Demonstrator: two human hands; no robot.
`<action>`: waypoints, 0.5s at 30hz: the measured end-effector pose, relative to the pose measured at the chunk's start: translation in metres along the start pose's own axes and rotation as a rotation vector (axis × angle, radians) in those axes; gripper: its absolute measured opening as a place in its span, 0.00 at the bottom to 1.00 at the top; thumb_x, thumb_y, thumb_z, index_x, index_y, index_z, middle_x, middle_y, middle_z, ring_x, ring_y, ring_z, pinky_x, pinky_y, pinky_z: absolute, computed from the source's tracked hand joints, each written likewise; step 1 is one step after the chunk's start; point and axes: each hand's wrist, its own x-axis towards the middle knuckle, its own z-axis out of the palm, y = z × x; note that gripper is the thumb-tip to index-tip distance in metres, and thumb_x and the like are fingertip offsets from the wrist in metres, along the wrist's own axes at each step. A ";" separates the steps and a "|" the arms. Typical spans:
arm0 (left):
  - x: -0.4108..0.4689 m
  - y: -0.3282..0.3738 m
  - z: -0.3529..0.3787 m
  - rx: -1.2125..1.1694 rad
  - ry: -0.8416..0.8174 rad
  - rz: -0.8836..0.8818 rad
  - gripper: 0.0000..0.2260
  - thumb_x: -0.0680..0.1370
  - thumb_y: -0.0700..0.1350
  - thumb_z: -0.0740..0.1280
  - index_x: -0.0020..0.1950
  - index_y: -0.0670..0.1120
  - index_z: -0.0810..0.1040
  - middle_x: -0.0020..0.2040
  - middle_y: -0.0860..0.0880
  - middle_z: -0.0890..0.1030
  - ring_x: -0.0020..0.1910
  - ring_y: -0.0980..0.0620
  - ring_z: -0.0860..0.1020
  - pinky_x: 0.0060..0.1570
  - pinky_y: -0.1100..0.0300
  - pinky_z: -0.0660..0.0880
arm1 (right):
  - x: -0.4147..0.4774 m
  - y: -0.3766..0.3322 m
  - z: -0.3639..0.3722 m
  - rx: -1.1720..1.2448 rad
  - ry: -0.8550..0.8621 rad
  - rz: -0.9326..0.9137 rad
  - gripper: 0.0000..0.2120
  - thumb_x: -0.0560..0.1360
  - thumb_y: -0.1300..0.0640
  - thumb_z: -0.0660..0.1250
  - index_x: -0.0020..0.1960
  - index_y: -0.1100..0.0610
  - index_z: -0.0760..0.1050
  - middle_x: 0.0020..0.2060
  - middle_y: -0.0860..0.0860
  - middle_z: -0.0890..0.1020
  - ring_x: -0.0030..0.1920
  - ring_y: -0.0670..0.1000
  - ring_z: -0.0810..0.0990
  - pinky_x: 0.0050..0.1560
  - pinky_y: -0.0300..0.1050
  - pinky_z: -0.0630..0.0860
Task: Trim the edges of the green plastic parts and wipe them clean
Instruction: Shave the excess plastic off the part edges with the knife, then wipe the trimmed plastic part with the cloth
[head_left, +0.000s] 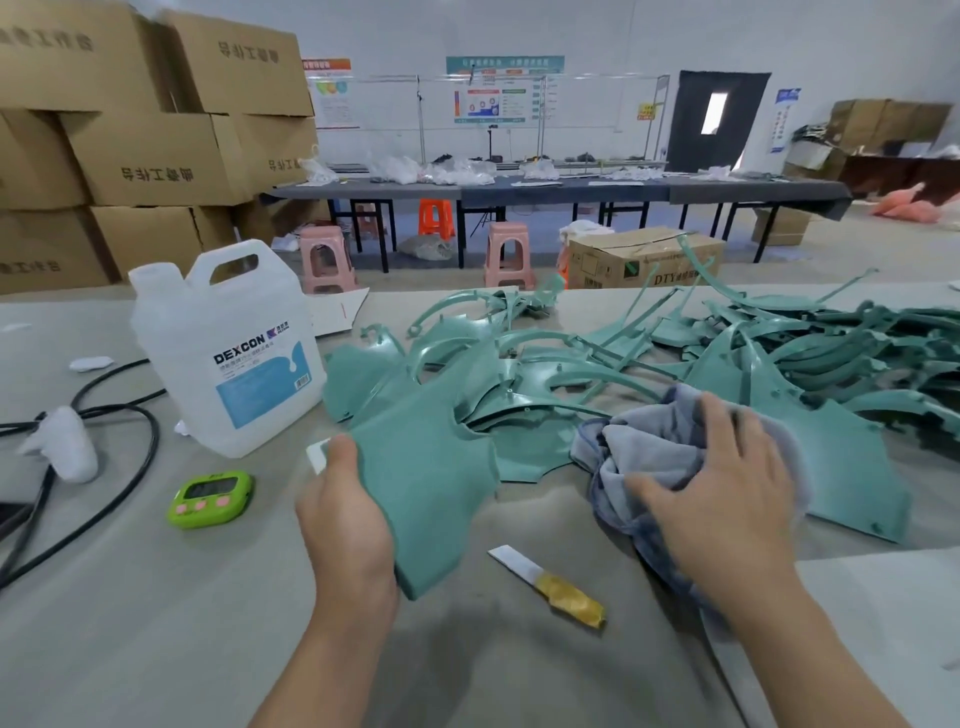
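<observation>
My left hand (345, 512) grips a flat green plastic part (431, 478) by its left edge, holding it tilted above the grey table (156, 623). My right hand (722, 488) lies on a crumpled blue-grey cloth (644, 447) to the right of that part, its fingers curled round the folds. A small blade with a gold-taped handle (550, 579) lies on the table between my forearms. A large heap of green plastic parts (727, 353) covers the table behind and to the right.
A white DEXCON jug (228, 348) stands at the left, a green timer (210, 499) in front of it, black cables (104, 457) and white wads further left. Cardboard boxes (145, 145) are stacked behind. Stools and long tables fill the room beyond.
</observation>
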 end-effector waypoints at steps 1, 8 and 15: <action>-0.002 -0.001 0.001 0.030 -0.009 -0.002 0.12 0.76 0.56 0.65 0.40 0.54 0.86 0.38 0.53 0.86 0.34 0.53 0.84 0.27 0.61 0.77 | 0.000 0.004 0.006 -0.074 -0.111 0.029 0.42 0.68 0.38 0.73 0.76 0.49 0.62 0.68 0.56 0.74 0.68 0.61 0.70 0.69 0.57 0.66; -0.005 -0.010 0.002 0.336 -0.026 0.152 0.11 0.79 0.52 0.63 0.40 0.50 0.80 0.36 0.53 0.83 0.38 0.51 0.82 0.36 0.53 0.80 | 0.011 -0.001 -0.018 0.277 0.333 -0.149 0.07 0.72 0.49 0.68 0.42 0.53 0.78 0.30 0.53 0.78 0.31 0.55 0.69 0.37 0.49 0.70; -0.036 -0.025 0.014 0.458 -0.197 0.323 0.16 0.76 0.63 0.58 0.36 0.55 0.75 0.32 0.56 0.77 0.35 0.52 0.76 0.36 0.49 0.73 | -0.050 -0.059 -0.031 0.575 0.317 -0.618 0.11 0.70 0.51 0.74 0.48 0.58 0.83 0.42 0.49 0.80 0.46 0.58 0.78 0.58 0.57 0.71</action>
